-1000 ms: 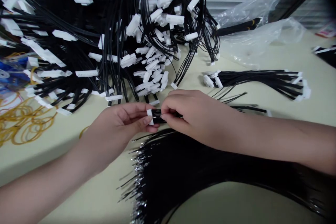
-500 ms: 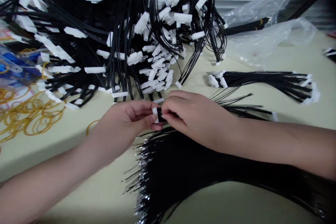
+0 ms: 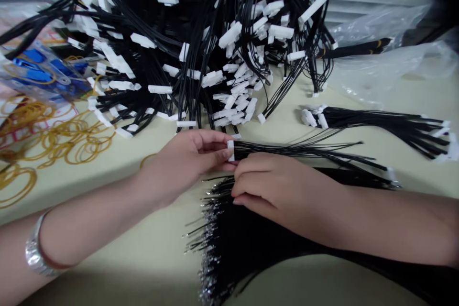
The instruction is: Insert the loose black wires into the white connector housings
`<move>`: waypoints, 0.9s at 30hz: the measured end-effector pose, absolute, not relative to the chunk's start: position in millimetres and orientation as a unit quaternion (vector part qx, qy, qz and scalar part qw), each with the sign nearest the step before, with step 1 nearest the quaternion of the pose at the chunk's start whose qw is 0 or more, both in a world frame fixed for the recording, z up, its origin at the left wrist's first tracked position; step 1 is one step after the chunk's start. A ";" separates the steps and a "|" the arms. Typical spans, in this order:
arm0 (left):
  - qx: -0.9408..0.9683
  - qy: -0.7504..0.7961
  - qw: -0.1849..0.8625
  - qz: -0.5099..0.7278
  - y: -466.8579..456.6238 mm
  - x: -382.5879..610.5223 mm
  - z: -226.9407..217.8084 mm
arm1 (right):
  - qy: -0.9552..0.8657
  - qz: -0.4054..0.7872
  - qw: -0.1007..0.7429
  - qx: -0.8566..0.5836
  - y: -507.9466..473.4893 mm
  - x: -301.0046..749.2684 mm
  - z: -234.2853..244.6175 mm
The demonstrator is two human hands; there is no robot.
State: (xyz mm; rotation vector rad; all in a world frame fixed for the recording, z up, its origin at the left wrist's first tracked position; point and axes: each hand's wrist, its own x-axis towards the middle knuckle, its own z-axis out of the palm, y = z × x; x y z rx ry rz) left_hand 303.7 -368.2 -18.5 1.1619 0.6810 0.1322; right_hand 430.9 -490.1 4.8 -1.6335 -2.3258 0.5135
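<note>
My left hand (image 3: 201,155) pinches a small white connector housing (image 3: 231,150) between thumb and fingers. Black wires (image 3: 272,149) run out of the housing to the right, and some end in another white connector (image 3: 390,173). Just below, my right hand (image 3: 267,184) rests at the upper edge of a thick bundle of loose black wires (image 3: 236,234). Its fingers are closed near the bundle's shiny metal-tipped ends; whatever lies between the fingertips is hidden.
A big heap of black cables with white connectors (image 3: 229,33) fills the back. Yellow rubber bands (image 3: 86,134) and a bag of blue pieces (image 3: 39,67) lie left. On the right are a tied cable bunch (image 3: 380,124) and a clear plastic bag (image 3: 376,76).
My right hand has left the connector and come down to the loose wire bundle. My left hand still holds the connector. The whole view has shifted, showing a bracelet on my left wrist.
</note>
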 end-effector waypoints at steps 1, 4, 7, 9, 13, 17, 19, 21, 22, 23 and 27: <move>0.536 0.314 0.781 0.060 -368.1 303.6 -18.5 | -0.789 0.187 0.136 -0.569 -490.1 431.0 5.6; 0.532 0.315 0.783 0.061 -368.2 303.1 -17.5 | -0.763 0.203 0.160 -0.592 -491.9 431.5 12.0; 0.530 0.319 0.783 0.060 -368.3 302.7 -16.2 | -0.728 0.187 0.169 -0.638 -493.4 434.7 23.7; 0.537 0.321 0.778 0.054 -368.2 302.8 -15.7 | -0.692 0.180 0.165 -0.680 -493.0 439.7 32.5; 0.556 0.326 0.763 0.045 -367.4 303.3 -15.9 | -0.644 0.196 0.152 -0.723 -489.8 453.0 42.6; 0.555 0.329 0.763 0.042 -366.9 302.8 -15.5 | -0.631 0.211 0.149 -0.731 -486.9 459.5 38.1; 0.553 0.335 0.762 0.041 -367.0 302.3 -15.2 | -0.631 0.212 0.146 -0.732 -485.8 459.6 34.3; 0.552 0.340 0.760 0.043 -367.0 302.2 -15.3 | -0.632 0.208 0.147 -0.732 -484.8 459.0 31.9; 0.551 0.341 0.760 0.045 -367.0 302.6 -15.5 | -0.632 0.206 0.149 -0.732 -484.3 458.8 31.4; 0.548 0.341 0.762 0.046 -367.0 303.2 -15.7 | -0.630 0.206 0.151 -0.733 -483.9 458.7 31.3; 0.538 0.340 0.770 0.050 -366.5 306.6 -15.4 | -0.621 0.213 0.156 -0.738 -482.8 459.6 32.2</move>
